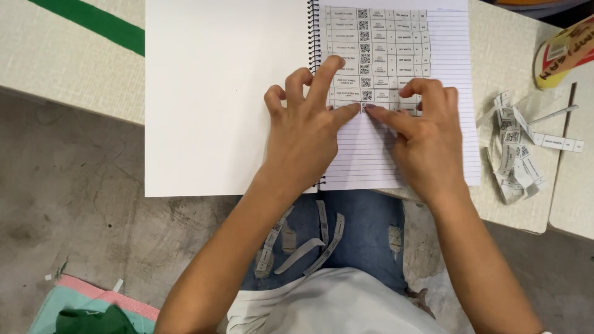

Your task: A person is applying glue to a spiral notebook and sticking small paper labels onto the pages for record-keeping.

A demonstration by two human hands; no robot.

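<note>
Nearest, on the lap in blue jeans (365, 229), lay several loose label strips (309, 244). Farther, on the open spiral notebook (216, 93) overhanging the bench (74, 68), rested the left hand (306, 133), fingers spread and gripping nothing, and the right hand (427, 139), likewise open, both index fingertips pressing one small label (364, 106) flat against the lined page, at the bottom row of the pasted label grid (377, 49). Off right on the bench sat a pile of cut strips (516, 154), tape roll (566, 52) beyond.
</note>
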